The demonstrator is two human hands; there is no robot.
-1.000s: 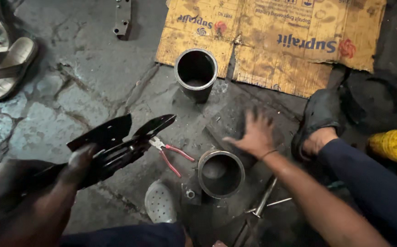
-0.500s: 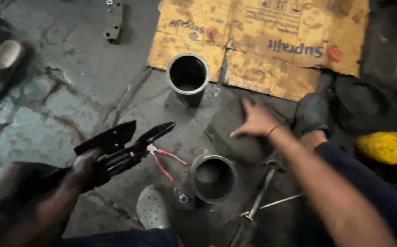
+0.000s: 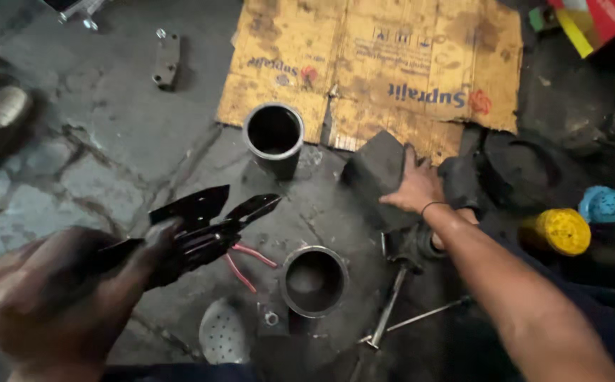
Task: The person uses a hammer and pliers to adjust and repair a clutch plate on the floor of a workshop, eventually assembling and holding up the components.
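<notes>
Head view: flattened cardboard lies at the floor's far edge. Right hand grips a dark block just below it, fingers wrapped over the block. Left hand at near-left, fingers closed on black metal blades. Two steel sleeves between. Red-handled pliers beside the nearer one.

You're in a grimy floor-level repair workshop: oily stone floor, metal cylinders, pliers between your hands, stained cardboard beyond them.
</notes>
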